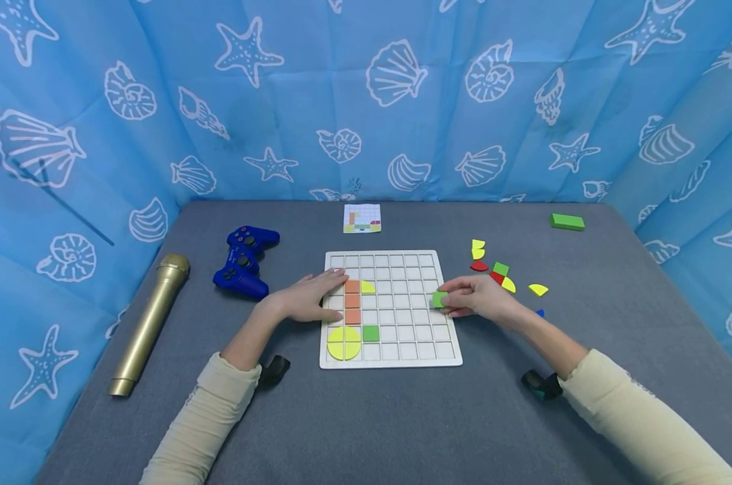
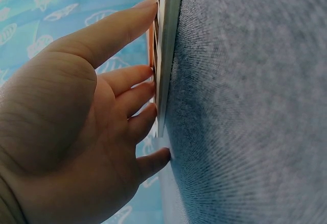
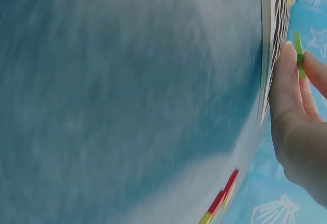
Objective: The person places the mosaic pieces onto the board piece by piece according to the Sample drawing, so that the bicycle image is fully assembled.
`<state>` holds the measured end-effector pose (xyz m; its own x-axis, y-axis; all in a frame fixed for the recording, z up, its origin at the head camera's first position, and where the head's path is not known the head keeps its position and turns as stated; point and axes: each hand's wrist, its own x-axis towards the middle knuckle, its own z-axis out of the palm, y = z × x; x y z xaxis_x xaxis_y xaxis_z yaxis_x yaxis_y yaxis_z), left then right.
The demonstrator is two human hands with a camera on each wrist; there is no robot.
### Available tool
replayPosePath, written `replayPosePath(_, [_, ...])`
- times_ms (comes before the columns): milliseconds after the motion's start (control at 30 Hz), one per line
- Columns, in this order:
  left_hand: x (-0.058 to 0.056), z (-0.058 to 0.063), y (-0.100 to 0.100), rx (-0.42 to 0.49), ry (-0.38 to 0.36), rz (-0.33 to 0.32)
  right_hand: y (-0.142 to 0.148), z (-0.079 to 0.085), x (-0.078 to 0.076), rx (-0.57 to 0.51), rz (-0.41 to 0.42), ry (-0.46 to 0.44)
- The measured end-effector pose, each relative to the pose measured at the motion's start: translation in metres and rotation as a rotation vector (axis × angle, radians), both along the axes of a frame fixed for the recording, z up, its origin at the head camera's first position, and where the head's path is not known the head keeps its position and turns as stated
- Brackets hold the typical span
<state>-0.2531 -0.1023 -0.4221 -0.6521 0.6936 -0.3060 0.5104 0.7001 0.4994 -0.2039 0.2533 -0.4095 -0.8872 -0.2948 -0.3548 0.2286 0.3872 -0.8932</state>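
Note:
A white grid board (image 1: 411, 360) lies on the grey table. On its left side sit three orange squares (image 1: 353, 302) in a column, a yellow quarter circle (image 1: 368, 287), yellow quarters forming a full circle (image 1: 344, 343), and a green square (image 1: 371, 333). My left hand (image 1: 308, 298) rests on the board's left edge with its fingers extended; in the left wrist view the fingertips touch the rim. Between thumb and fingers, my right hand (image 1: 483, 298) pinches another green square (image 3: 299, 55), held over the board's right edge.
Right of the board lie loose yellow, red, green and blue pieces (image 1: 538, 289). A small pattern card (image 1: 362, 219) is behind the board, a green block (image 1: 567, 221) at the back right. A blue game controller (image 1: 244, 263) and a gold microphone (image 1: 150, 323) lie to the left.

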Motion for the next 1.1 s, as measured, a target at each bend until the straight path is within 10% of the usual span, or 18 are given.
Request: replayPosePath(1100, [0.000, 0.001, 0.000, -0.005, -0.005, 0.002, -0.075, -0.011, 0.022, -0.032, 0.163, 0.082])
